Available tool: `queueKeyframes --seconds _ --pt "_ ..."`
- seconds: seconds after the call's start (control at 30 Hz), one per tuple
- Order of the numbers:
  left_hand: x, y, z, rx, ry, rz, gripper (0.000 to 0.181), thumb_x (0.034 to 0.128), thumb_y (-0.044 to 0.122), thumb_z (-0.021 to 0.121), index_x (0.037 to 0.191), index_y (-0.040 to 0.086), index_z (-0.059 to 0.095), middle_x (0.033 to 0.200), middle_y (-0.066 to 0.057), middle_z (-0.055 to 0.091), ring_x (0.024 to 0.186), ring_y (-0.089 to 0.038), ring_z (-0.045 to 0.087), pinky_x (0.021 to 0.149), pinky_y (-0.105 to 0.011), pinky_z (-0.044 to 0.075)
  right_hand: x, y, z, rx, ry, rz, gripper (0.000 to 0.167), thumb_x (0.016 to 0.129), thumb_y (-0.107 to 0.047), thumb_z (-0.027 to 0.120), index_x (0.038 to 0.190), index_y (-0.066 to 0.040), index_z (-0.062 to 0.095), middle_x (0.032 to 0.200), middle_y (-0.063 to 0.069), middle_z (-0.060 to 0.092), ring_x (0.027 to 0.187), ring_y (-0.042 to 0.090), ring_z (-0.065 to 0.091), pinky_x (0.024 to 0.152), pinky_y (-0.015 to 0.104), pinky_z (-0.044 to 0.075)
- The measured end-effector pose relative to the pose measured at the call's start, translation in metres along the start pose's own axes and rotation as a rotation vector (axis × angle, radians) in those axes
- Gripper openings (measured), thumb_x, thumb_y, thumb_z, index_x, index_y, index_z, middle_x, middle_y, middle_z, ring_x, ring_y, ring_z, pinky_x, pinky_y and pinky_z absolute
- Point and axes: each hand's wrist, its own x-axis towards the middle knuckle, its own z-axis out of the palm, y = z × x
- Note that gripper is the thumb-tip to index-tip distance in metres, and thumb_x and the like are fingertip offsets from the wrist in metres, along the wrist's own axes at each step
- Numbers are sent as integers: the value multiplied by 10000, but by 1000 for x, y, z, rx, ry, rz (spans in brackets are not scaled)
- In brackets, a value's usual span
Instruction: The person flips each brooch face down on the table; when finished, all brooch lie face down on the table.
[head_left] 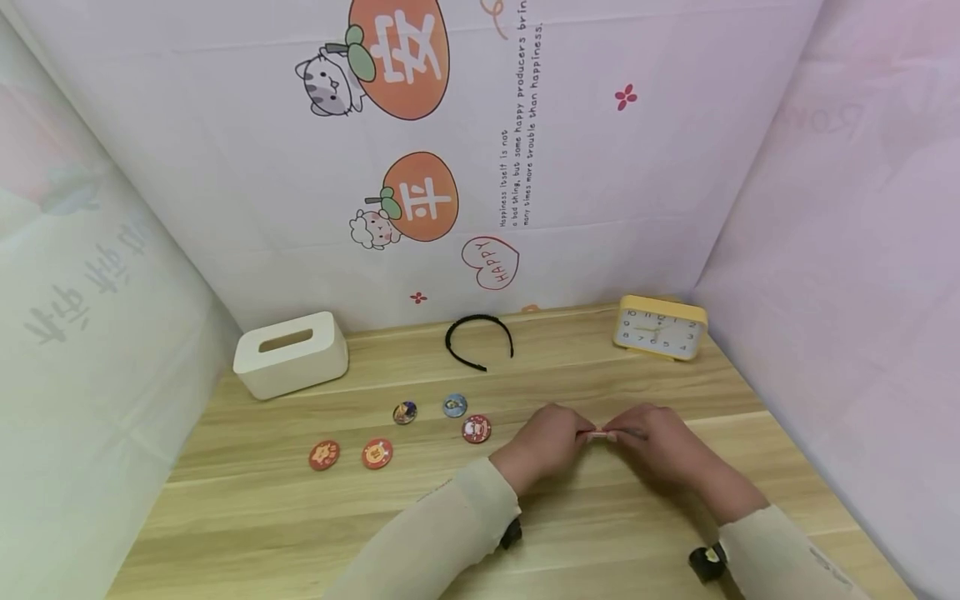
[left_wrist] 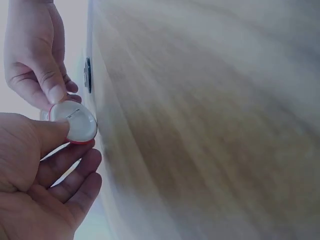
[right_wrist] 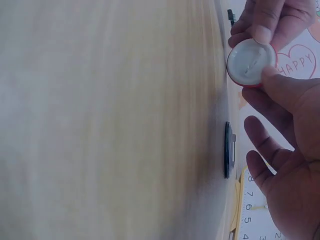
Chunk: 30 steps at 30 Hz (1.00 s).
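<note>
A round pin badge (left_wrist: 82, 127) with a red rim and a white back faces both wrist cameras, its pin showing across the middle. My left hand (head_left: 546, 442) pinches one side of it between thumb and fingers. The opposite side is pinched by my right hand (head_left: 660, 442), whose other fingers spread loosely in the right wrist view. From the head, only the thin edge of this badge (head_left: 598, 433) shows between the fingertips. Close by my right hand, a dark-edged badge (right_wrist: 228, 150) lies on the table, seen edge-on.
Several badges lie left of my hands, among them a red one (head_left: 476, 428) and a blue one (head_left: 454, 406). Behind are a black headband (head_left: 450, 342), a white tissue box (head_left: 292, 367) and a yellow clock (head_left: 660, 327). Printed cloth walls (head_left: 600, 208) enclose the wooden table (head_left: 247, 517).
</note>
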Motion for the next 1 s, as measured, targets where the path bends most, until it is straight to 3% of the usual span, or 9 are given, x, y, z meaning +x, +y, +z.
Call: queueKeyframes --seconds 0.17,0.23,0.33,0.47,0.7,1.0 --pt "4 0 2 -44 55 -20 167 1120 233 639 1116 231 806 979 133 767 896 -3 650 822 -173 518 5 -6 0 58 -4 117 150 1076 -175 700 1059 -291 793 1054 -120 774 1067 166 718 933 479 594" --pt "5 0 4 -35 68 -33 104 1108 226 659 1175 224 739 960 119 750 852 -13 626 784 -175 504 7 -9 1 63 -5 133 144 1073 -151 697 1038 -270 768 1020 -105 757 1027 145 701 899 456 587" --pt "6 1 7 1 83 -46 194 1080 215 703 1264 235 645 942 100 744 803 -27 615 744 -181 501 9 -11 1 66 -3 137 133 1064 -121 694 1037 -238 752 1003 -85 751 989 128 684 874 436 576" --pt "7 3 7 29 80 -48 253 1031 180 753 1247 234 633 930 90 735 775 -38 601 713 -192 494 10 -11 2 76 0 151 119 1052 -93 695 1072 -202 737 1013 -60 760 982 119 689 870 420 589" --pt "12 3 11 15 56 -53 250 985 174 814 1211 203 710 1022 93 755 872 -21 628 791 -173 510 10 -7 4 92 -29 148 161 984 -98 789 1081 -224 763 1023 -71 750 1004 135 694 894 435 593" --pt "18 -2 14 -63 21 -62 147 971 165 825 1111 203 805 1006 119 751 930 -21 630 870 -181 512 10 -6 4 76 -53 138 190 940 -148 860 1120 -183 810 1125 -36 767 1058 175 684 917 452 579"
